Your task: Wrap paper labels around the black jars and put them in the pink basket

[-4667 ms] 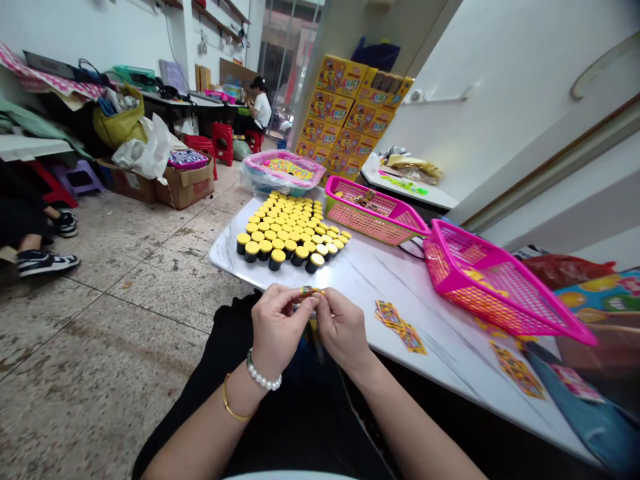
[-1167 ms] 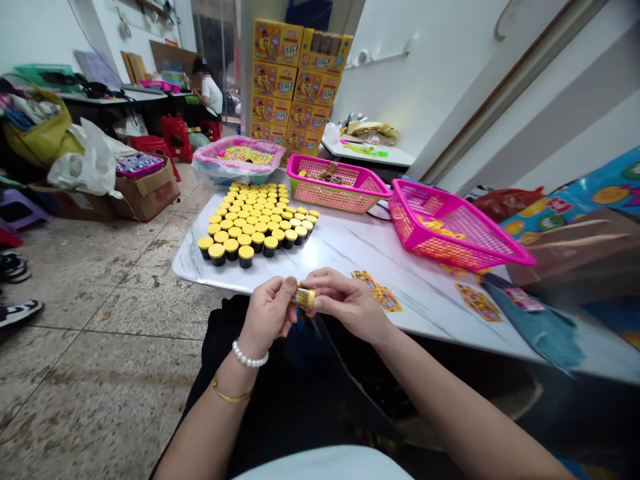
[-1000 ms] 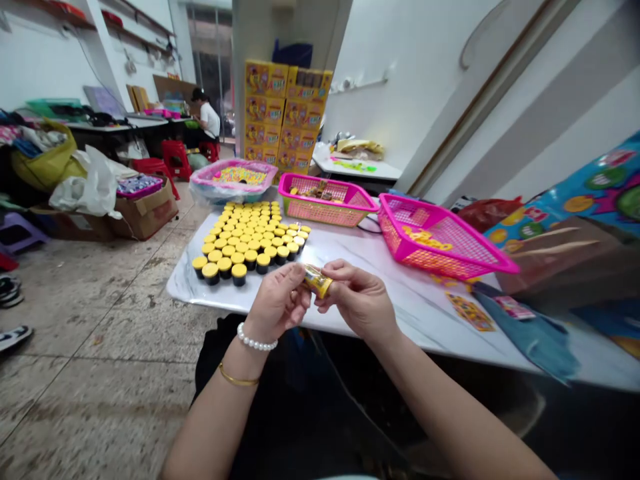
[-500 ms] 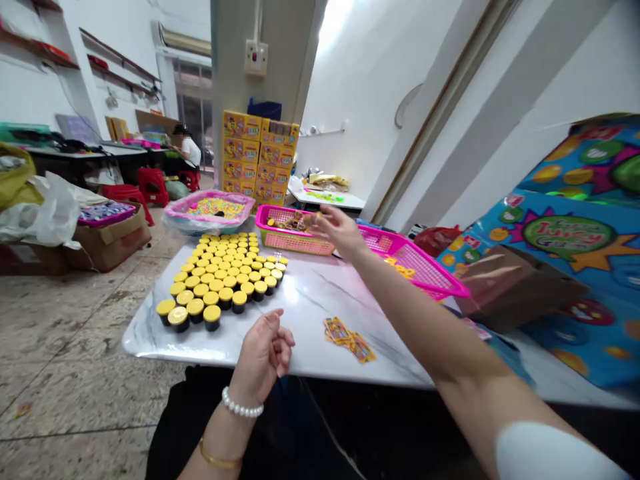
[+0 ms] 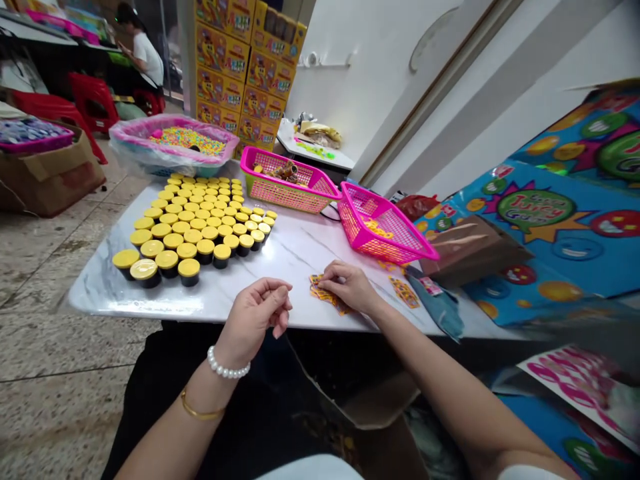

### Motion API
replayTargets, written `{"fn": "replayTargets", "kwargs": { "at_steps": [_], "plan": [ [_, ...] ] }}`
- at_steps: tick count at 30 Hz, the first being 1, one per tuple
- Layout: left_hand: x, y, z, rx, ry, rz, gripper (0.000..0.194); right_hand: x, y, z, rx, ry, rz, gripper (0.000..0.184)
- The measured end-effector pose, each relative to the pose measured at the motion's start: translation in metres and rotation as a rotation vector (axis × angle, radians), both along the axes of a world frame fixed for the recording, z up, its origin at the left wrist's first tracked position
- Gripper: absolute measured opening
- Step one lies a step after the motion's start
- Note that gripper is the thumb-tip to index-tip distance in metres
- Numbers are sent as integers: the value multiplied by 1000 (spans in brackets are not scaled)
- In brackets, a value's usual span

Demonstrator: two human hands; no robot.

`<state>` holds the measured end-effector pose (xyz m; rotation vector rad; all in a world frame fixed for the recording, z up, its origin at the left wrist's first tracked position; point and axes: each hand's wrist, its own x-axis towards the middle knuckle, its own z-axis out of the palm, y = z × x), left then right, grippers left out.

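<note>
Left hand (image 5: 259, 309): raised by the near edge of the surface (image 5: 300, 253); fingers loosely curled, not clenched; no item visible in it; pearl bracelet (image 5: 227, 370) and gold bangle (image 5: 201, 414) on the wrist

Right hand (image 5: 349, 287): lowered to the surface, thumb and fingers on the printed cards (image 5: 320, 291); whether one is pinched, cannot tell

Printed cards: small overlapping pile, flat, close to the near edge, partly under the right hand

Second card pile (image 5: 404, 292): farther right, beside the blue cloth (image 5: 443, 310)

Tubs (image 5: 173, 241): black, yellow lids, upright, closely packed; block running from near the near left corner towards the far edge

Pink basket (image 5: 290, 195): at the far edge, brown wrapped pieces inside

Second pink basket (image 5: 400, 253): to its right, tilted in view, yellow pieces inside

Lined basin (image 5: 125, 143): beyond the far left corner, coloured pellets (image 5: 187, 140) inside

Risks, as judged:
– two cards lifted as one; cause, the overlap and their thinness
– cards pushed off the near edge; cause, a dragging finger or sleeve so close to it
– front tubs toppled, the knock passing through the block; cause, the left hand or forearm swinging left, with tight spacing
– nearest tubs lost to the floor; cause, their place by the near left corner
– a card creased; cause, too hard a pinch
</note>
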<state>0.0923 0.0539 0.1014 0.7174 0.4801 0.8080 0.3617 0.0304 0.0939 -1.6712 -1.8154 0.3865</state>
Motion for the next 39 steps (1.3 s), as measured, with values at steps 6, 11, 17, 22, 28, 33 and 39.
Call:
{"fn": "replayTargets", "kwargs": {
  "at_steps": [6,11,17,22,28,33,39],
  "plan": [
    [2,-5,1,8,95,128,49,-52,8,40,341,-114,120,14],
    [-13,-5,-1,105,149,200,45,-115,3,60,409,-86,328,6],
    [-43,1,1,98,139,417,37,-145,11,37,-190,572,221,51],
    [-61,-7,-1,141,246,450,26,-168,12,26,-522,812,282,45],
    [-65,-21,-5,214,325,730,23,-192,9,25,-311,820,47,53],
    [-54,-40,4,411,427,840,21,-196,-1,28,-142,753,-32,54],
    [-49,-47,6,407,353,828,16,-201,-7,33,-72,701,28,54]
  ]
}}
